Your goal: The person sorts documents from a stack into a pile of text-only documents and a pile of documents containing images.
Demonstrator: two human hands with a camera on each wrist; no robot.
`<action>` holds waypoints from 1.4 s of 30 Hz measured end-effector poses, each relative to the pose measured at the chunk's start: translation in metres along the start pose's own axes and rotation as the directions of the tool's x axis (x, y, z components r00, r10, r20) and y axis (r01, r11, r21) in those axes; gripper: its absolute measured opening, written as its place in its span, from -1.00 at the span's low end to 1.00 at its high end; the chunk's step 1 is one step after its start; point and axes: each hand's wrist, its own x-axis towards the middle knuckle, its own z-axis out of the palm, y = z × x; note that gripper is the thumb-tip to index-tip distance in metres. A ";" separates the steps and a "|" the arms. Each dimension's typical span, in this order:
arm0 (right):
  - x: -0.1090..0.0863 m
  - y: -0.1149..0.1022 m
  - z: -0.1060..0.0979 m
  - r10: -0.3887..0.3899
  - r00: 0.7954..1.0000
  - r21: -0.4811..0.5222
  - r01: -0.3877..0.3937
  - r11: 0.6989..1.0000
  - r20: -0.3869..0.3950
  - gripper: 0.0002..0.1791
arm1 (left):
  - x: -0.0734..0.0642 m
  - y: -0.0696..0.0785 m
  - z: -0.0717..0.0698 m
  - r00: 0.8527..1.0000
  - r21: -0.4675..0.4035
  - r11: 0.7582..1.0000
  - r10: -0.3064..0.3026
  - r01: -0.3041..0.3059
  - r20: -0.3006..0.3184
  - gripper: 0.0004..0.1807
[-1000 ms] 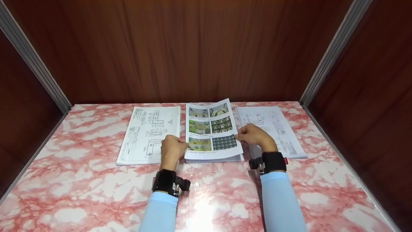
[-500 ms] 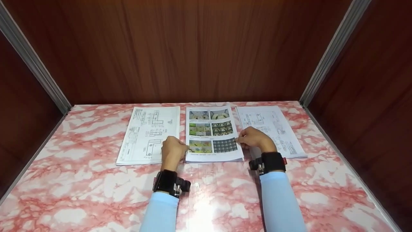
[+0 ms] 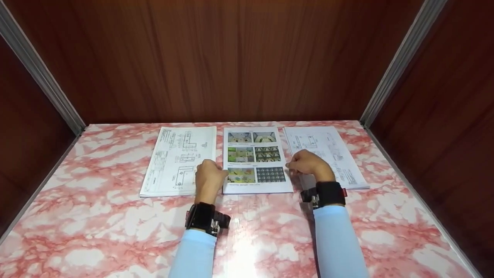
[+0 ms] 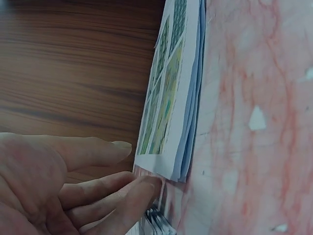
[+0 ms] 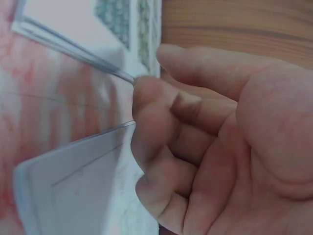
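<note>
A stack of paper sheets [image 3: 257, 187] printed with colour pictures lies flat in the middle of the table's far half. At its left edge is my left hand [image 3: 210, 178], over the right side of the left stack. In the left wrist view the thumb [image 4: 105, 151] and fingers stand apart, beside the corner of the picture stack [image 4: 171, 122], with nothing between them. By the opposite edge is my right hand [image 3: 308, 164]. The right wrist view shows its fingers [image 5: 156, 122] loosely curled against the picture stack's edge [image 5: 68, 41], the thumb clear of them.
Stacks of sheets with technical drawings lie on either side: the left stack [image 3: 154, 181] and the right stack [image 3: 328, 141]. The red-and-white marbled table [image 3: 115, 231] is bounded by a brown wood-grain back wall [image 3: 247, 61] and side panels.
The top picture sheet, lifted and bent a second ago, has come down flat onto its stack. Both hands have stayed at its sides and now have let go of it.
</note>
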 end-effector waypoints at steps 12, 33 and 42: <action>0.002 -0.010 0.003 0.011 1.000 0.056 -0.010 0.998 -0.008 -0.68 | -0.001 0.006 0.007 1.000 0.005 1.000 0.011 -0.011 0.025 -0.64; -0.004 -0.004 -0.006 0.004 1.000 0.211 -0.007 0.977 0.013 -0.73 | 0.003 0.002 0.002 0.999 -0.071 0.997 0.019 -0.022 -0.041 -0.75; -0.018 0.007 -0.026 0.030 0.999 0.174 -0.022 0.984 -0.042 -0.63 | 0.002 0.006 0.001 0.999 -0.088 0.996 0.018 -0.023 -0.051 -0.79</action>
